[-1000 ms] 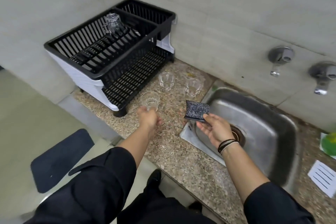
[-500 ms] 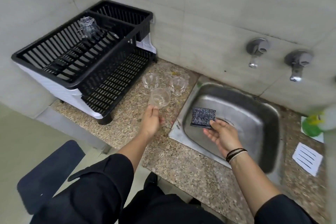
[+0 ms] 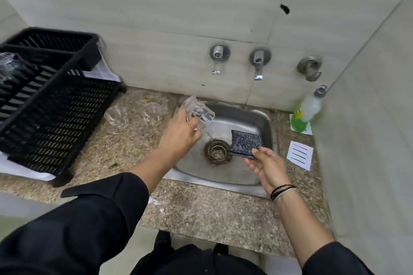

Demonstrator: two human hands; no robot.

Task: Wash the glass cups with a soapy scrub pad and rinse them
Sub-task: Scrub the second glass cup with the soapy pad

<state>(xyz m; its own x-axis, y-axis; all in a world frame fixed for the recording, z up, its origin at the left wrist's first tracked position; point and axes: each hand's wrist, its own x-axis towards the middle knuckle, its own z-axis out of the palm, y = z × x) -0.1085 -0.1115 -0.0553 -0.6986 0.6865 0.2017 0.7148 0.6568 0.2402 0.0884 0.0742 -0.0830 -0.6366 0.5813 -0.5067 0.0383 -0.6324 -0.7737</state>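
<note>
Two glass cups [image 3: 134,115] sit on the granite counter [image 3: 201,210] left of centre, between the black dish rack [image 3: 51,105] and the steel sink [image 3: 266,123]. The left hand [image 3: 178,136] grips a third glass cup [image 3: 197,112], tipped on its side over the sink's left edge. The right hand [image 3: 268,167] is mostly flat, thumb pinching a dark speckled scrub pad [image 3: 245,144] above the basin, right of the drain [image 3: 216,152]. A soap bottle [image 3: 307,110] stands at the right.

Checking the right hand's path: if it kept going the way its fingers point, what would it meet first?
Beyond the scrub pad the right hand holds, probably the sink basin's far side; depth is unclear.
</note>
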